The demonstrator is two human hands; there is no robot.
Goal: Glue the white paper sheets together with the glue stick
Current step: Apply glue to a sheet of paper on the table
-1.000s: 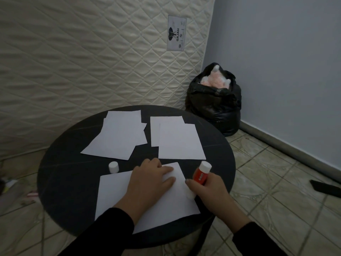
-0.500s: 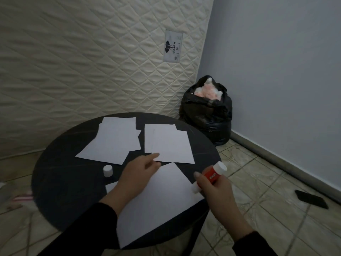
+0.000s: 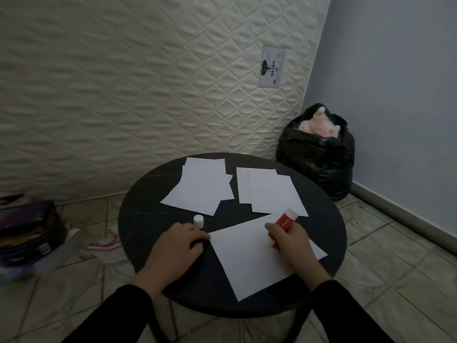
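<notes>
On near table (image 3: 148, 219): right hand (image 3: 289, 240) grips glue stick (image 3: 284, 222) over sheet (image 3: 249, 258); left hand (image 3: 178, 246), fingers curled, pins sheet's left corner; cap (image 3: 199, 221) just beyond.

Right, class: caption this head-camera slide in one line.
Right hand holds glue stick on white sheet; left hand steadies it.
</notes>
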